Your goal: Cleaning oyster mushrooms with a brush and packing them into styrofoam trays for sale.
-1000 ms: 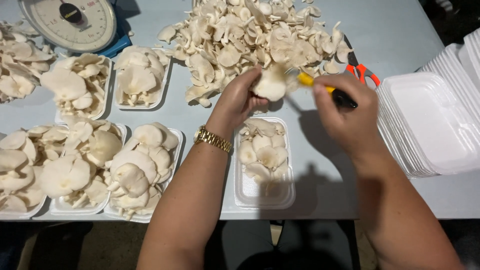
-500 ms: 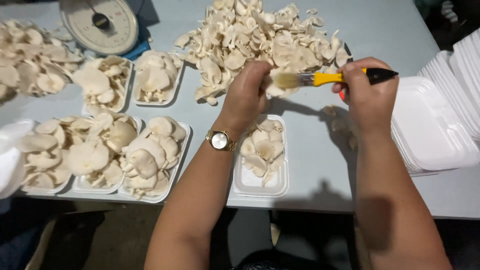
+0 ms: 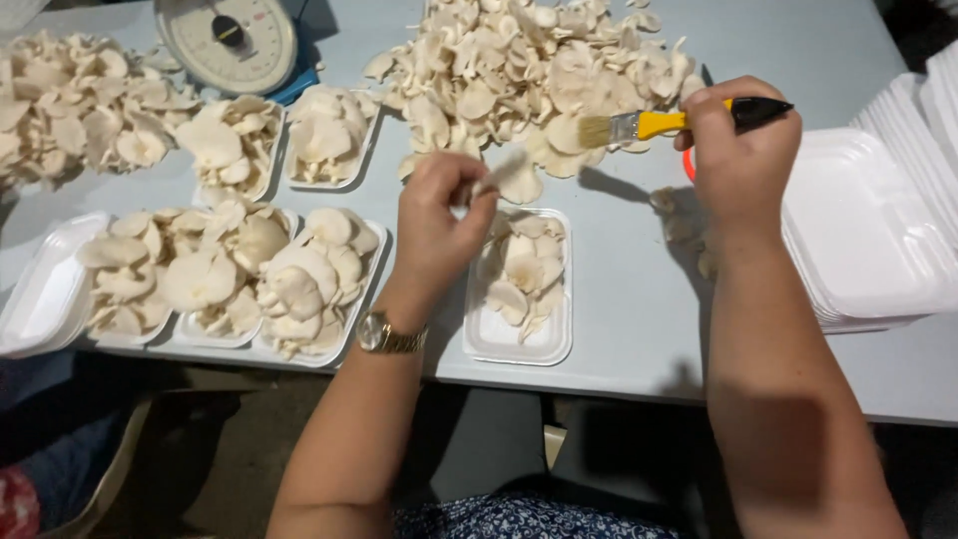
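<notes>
A pale mushroom (image 3: 499, 178), blurred at frame centre, is pinched in the left hand (image 3: 439, 225) above a half-filled white tray (image 3: 519, 344); it looks light, soft and easily torn, best held by the stem. The right hand (image 3: 740, 150), upper right, grips a yellow brush (image 3: 659, 124) over the table (image 3: 619, 299).

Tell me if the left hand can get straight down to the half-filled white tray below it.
Probably yes. The left hand hovers beside the half-filled tray with nothing between them, but its fingers already pinch a mushroom piece.
</notes>
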